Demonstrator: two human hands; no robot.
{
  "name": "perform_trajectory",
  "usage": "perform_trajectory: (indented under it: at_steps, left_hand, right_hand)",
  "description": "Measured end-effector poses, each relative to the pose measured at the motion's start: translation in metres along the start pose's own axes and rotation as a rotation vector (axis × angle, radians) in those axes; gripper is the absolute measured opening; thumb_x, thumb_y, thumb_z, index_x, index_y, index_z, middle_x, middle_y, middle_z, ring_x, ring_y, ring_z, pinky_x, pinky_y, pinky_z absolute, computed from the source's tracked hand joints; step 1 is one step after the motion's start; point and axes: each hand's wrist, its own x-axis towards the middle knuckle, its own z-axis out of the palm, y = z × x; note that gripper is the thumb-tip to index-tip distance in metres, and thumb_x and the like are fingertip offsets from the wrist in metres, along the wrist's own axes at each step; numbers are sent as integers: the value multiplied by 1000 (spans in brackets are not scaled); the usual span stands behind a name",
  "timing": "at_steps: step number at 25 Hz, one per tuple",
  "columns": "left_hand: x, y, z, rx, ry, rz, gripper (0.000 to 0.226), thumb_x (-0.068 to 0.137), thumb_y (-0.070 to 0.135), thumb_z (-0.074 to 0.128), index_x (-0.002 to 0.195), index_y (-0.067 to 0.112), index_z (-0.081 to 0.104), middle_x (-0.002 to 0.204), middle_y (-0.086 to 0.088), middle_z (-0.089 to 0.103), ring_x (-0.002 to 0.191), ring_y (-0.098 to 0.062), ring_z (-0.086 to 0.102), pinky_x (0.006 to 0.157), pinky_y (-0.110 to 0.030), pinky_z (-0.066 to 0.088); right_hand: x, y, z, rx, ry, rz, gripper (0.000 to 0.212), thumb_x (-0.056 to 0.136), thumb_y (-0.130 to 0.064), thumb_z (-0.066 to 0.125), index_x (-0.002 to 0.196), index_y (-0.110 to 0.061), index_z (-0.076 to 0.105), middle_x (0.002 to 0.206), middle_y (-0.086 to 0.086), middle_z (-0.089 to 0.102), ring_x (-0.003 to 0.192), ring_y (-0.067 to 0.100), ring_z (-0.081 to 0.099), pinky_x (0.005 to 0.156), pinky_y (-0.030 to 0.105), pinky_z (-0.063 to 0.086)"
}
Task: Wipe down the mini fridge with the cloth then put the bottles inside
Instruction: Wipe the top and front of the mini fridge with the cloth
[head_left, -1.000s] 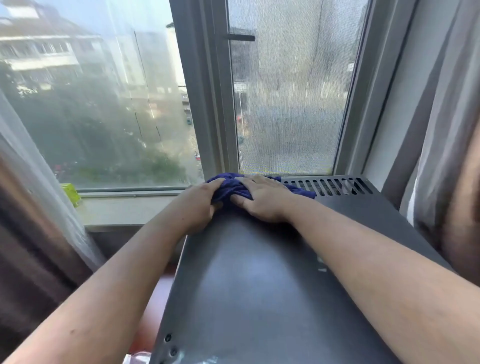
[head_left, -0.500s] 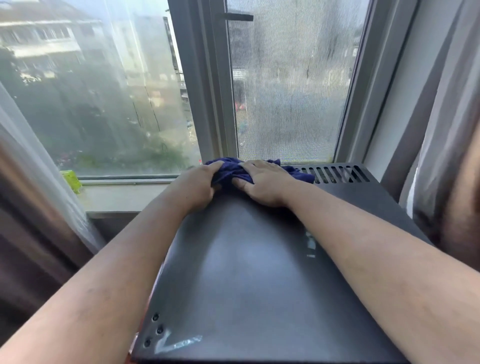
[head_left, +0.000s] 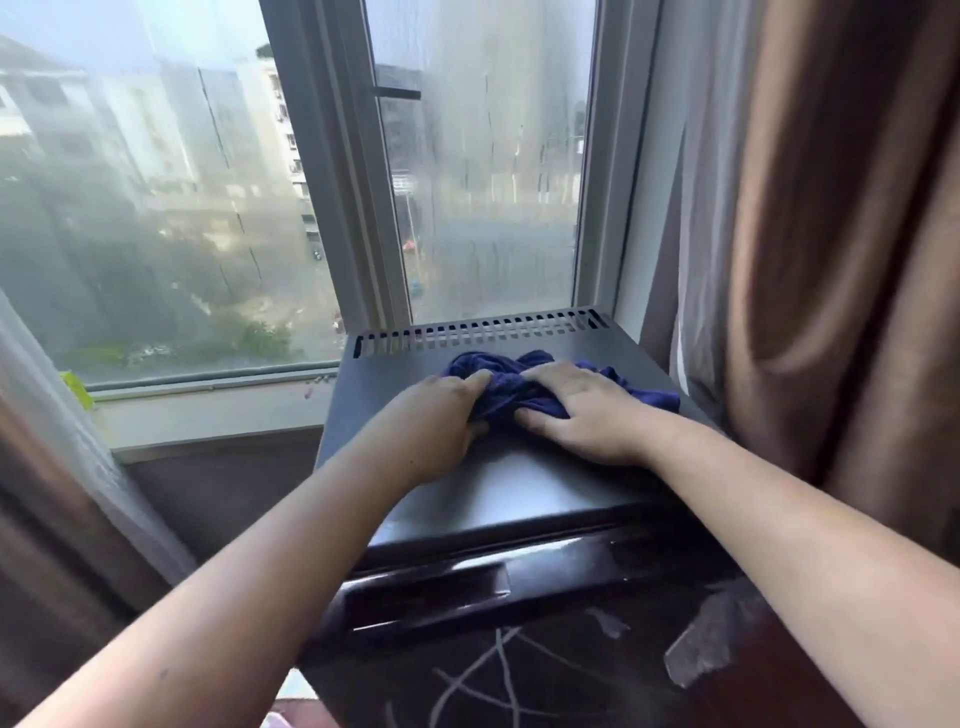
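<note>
The mini fridge has a flat dark grey top (head_left: 498, 483) with a row of vent slots (head_left: 483, 330) along its back edge, and its glossy dark door (head_left: 519, 644) faces me below. A bunched dark blue cloth (head_left: 511, 382) lies on the back right of the top, just in front of the slots. My left hand (head_left: 434, 423) grips the cloth's left end with curled fingers and the thumb on top. My right hand (head_left: 579, 410) presses flat on the cloth's right part with its fingers spread. No bottle is in view.
The fridge stands against a window (head_left: 483, 182) and its white sill (head_left: 208, 410). A brown curtain (head_left: 831, 260) hangs close to the fridge's right side. A sheer curtain (head_left: 62, 441) hangs at the left, by a small yellow-green object (head_left: 75, 387) on the sill.
Both hands have dragged the cloth back from the vent slots toward me and to the right. The view has pulled back, so the fridge's front door now shows.
</note>
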Motion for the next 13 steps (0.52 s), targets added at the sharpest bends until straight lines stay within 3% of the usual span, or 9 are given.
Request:
perform_trajectory:
  at_steps: [6,13]
  left_hand:
    - [-50,54,5,-27,105,186,29,99,27,57,125,16,51,119,-6,69,108,-32,64,87,-42,52]
    - [-49,50,14,-103,136,204,30,99,24,57,127,17,49,123,-4,68,109,-30,64,89,-43,53]
  right_hand:
    - [-91,1,-1,-31,29,111,63,91,-71,44,148,-43,39,151,-15,43,143,12,39,124,39,26]
    - [-91,-10,7,-111,23,155,66,99,-65,37,158,-38,26,170,-12,23,158,11,16,130,40,9]
